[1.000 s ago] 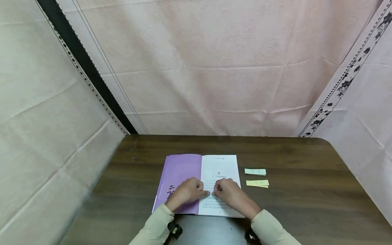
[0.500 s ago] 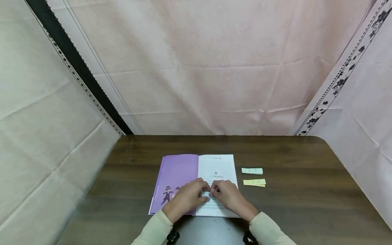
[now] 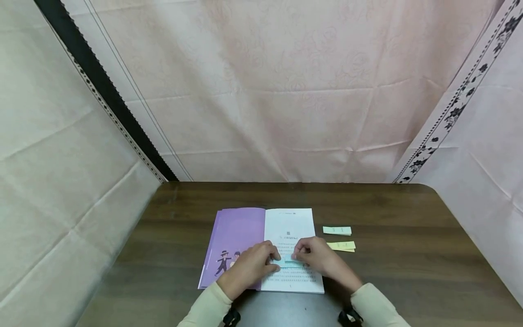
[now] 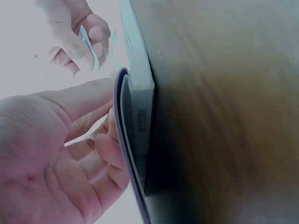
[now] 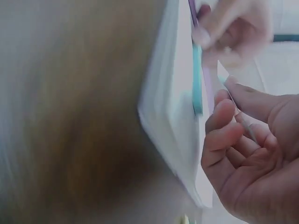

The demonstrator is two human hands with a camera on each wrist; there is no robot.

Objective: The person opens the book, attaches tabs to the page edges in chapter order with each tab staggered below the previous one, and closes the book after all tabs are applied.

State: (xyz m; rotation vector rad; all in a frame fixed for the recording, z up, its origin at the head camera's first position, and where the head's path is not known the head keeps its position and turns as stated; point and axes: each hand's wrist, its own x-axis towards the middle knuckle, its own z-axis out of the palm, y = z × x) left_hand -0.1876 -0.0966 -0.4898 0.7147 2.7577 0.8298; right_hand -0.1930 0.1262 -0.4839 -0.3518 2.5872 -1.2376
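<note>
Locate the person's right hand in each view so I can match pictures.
Head: right hand, below centre and slightly right, over the open book.
Left wrist: upper left, pinching a pale strip.
Right wrist: lower right, large.
Shared landmark: the open book, visible in all three.

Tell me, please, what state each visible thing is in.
Purple-and-white paper book: open
Narrow teal paper strip: lying on the book, touched by the left hand
Thin pale paper slip: pinched in the right hand
Pale-green paper strips: stacked
Yellow paper strips: slightly fanned
</note>
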